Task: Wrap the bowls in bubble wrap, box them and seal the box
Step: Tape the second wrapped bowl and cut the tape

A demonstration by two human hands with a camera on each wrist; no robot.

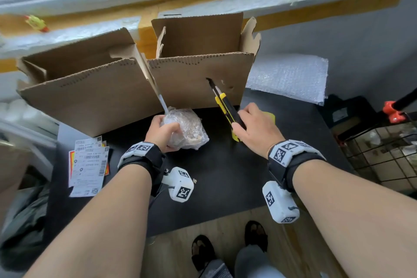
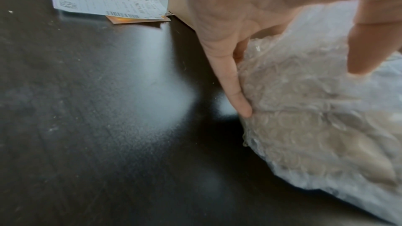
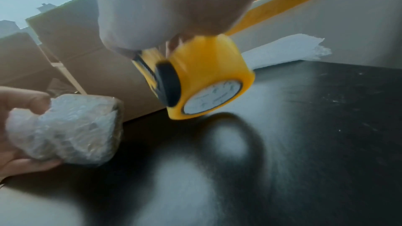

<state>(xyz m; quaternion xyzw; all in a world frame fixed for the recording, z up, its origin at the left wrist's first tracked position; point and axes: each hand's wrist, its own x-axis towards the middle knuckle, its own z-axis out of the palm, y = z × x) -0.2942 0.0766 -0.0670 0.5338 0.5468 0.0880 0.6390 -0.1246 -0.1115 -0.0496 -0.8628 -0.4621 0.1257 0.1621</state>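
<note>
A bowl wrapped in bubble wrap (image 1: 188,127) lies on the black table (image 1: 225,176) in front of the boxes. My left hand (image 1: 161,133) grips its left side, with the thumb over the top and a finger pressed along the wrap (image 2: 237,92). The bundle (image 3: 71,130) also shows at the left of the right wrist view. My right hand (image 1: 255,128) holds a yellow utility knife (image 1: 223,106), blade end pointing at the right-hand cardboard box (image 1: 198,79). A roll of yellow tape (image 3: 208,75) hangs from the same hand, just above the table.
A second open cardboard box (image 1: 90,92) stands to the left, flaps up. A sheet of bubble wrap (image 1: 288,79) lies at the back right. Shipping labels (image 1: 89,165) lie at the table's left edge. A wire basket (image 1: 383,153) stands off the table's right side.
</note>
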